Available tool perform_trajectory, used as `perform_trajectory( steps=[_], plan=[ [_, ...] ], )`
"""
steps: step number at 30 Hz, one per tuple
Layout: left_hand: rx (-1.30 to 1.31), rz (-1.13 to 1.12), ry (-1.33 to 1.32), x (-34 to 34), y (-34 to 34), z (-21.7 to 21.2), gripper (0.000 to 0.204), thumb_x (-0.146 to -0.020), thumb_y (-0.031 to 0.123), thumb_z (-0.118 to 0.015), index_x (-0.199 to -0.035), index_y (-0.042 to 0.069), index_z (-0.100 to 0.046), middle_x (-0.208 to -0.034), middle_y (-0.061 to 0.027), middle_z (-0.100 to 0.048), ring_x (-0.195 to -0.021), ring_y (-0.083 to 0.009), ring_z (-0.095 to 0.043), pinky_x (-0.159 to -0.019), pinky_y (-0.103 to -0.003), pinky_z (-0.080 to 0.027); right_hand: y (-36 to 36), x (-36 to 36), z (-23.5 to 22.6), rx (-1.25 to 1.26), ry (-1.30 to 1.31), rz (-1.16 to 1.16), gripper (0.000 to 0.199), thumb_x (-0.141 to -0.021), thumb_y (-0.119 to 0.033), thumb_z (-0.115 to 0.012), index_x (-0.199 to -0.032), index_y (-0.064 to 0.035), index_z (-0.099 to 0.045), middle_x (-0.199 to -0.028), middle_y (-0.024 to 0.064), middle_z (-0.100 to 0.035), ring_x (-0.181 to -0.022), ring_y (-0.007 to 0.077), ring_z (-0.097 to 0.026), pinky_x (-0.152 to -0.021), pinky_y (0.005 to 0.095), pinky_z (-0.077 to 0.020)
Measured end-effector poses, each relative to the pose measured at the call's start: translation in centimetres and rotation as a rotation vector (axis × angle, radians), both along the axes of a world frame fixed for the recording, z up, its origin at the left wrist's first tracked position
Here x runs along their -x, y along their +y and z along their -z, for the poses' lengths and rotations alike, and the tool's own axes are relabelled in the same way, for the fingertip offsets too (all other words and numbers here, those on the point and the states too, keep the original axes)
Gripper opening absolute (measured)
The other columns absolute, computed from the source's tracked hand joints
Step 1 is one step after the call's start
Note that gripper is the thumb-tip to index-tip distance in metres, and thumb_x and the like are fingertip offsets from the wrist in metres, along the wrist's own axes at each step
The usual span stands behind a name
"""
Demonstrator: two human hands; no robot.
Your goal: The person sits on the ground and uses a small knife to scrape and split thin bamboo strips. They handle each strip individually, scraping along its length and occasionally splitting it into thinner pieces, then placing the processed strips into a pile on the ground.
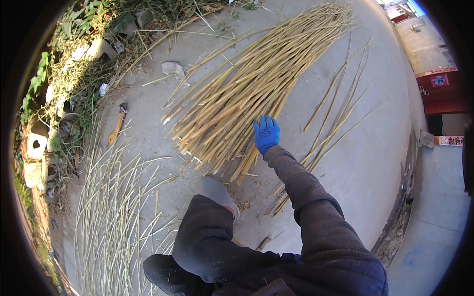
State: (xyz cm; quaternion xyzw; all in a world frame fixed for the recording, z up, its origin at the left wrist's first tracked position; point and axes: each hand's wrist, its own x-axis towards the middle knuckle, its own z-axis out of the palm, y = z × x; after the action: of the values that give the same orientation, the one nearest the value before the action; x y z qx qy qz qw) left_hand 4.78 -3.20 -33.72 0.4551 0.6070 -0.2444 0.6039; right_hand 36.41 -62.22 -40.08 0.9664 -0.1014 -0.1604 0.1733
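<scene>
A large heap of long, tan dry stalks [247, 93] lies fanned out on the concrete, its thick cut ends toward me. My right hand [266, 134], in a blue glove, reaches to the right edge of this heap near the cut ends. Its fingers point away from me, slightly apart, and I see no stalk gripped in them; the palm side is hidden. My left hand is out of view. Right of the heap, a few thin loose stalks [335, 121] lie on the ground.
Thinner, paler stalks [113, 212] spread at the left. Near them lies a tool with an orange-brown wooden handle [117, 127]. Plants and rubble [89, 64] line the left edge. My shoe [219, 195] stands by the cut ends. A low ledge [400, 217] runs along the right.
</scene>
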Motion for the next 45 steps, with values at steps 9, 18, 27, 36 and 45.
perform_trajectory(
  steps=[9, 18, 27, 36, 45],
  plan=[
    [-0.017, 0.005, 0.011, -1.1, -0.6, 0.1, 0.044, -0.096, 0.035, -0.061, -0.126, 0.003, -0.058, -0.093, -0.0086, -0.062, -0.083, -0.0192, -0.058, -0.072, -0.034, -0.048, -8.7, -4.3, 6.6, 0.619, 0.153, -0.066, 0.047, -0.103, -0.035, -0.037, -0.141, -0.0096, -0.047, -0.145, 0.0096, -0.047, -0.135, 0.0288, -0.041, -0.114, 0.0444, -0.0282],
    [-0.015, 0.031, -0.021, -3.2, -1.2, 0.9, 0.042, -0.096, 0.033, -0.061, -0.125, 0.003, -0.059, -0.09, -0.0076, -0.062, -0.079, -0.0175, -0.058, -0.07, -0.033, -0.047, -7.9, -1.6, -2.4, 0.029, 0.151, -0.363, 0.014, -0.09, -0.019, -0.058, -0.101, -0.0193, -0.066, -0.094, 0.003, -0.063, -0.094, 0.0236, -0.057, -0.089, 0.0412, -0.0424],
    [-0.025, 0.07, -0.166, -4.8, -0.5, 0.0, 0.04, -0.096, 0.031, -0.062, -0.124, 0.003, -0.06, -0.087, -0.0066, -0.062, -0.076, -0.0158, -0.057, -0.067, -0.031, -0.047, 13.5, 8.6, -21.3, -0.817, -0.653, -1.232, 0.035, -0.092, -0.037, -0.058, -0.12, -0.0155, -0.063, -0.075, 0.0009, -0.054, -0.072, 0.0198, -0.055, -0.066, 0.0384, -0.0424],
    [-0.394, 0.047, -0.246, -2.2, 7.5, -8.4, 0.038, -0.096, 0.029, -0.062, -0.123, 0.003, -0.061, -0.083, -0.0056, -0.062, -0.073, -0.0141, -0.057, -0.064, -0.029, -0.046, 23.2, 12.9, -29.1, -0.923, -0.66, -1.239, 0.04, -0.092, -0.04, -0.056, -0.122, -0.0137, -0.062, -0.079, 0.0022, -0.057, -0.072, 0.0204, -0.059, -0.066, 0.0392, -0.0425],
    [-0.535, -0.174, -1.016, 1.6, 10.2, -21.7, 0.029, -0.097, 0.02, -0.061, -0.118, 0.0, -0.061, -0.07, -0.0048, -0.06, -0.055, -0.0122, -0.053, -0.053, -0.025, -0.043, 16.4, 4.9, -24.8, -0.948, -0.393, -1.068, 0.039, -0.084, -0.031, -0.07, -0.118, -0.0118, -0.065, -0.088, 0.0104, -0.067, -0.081, 0.0291, -0.066, -0.072, 0.0451, -0.0494]
  ],
)
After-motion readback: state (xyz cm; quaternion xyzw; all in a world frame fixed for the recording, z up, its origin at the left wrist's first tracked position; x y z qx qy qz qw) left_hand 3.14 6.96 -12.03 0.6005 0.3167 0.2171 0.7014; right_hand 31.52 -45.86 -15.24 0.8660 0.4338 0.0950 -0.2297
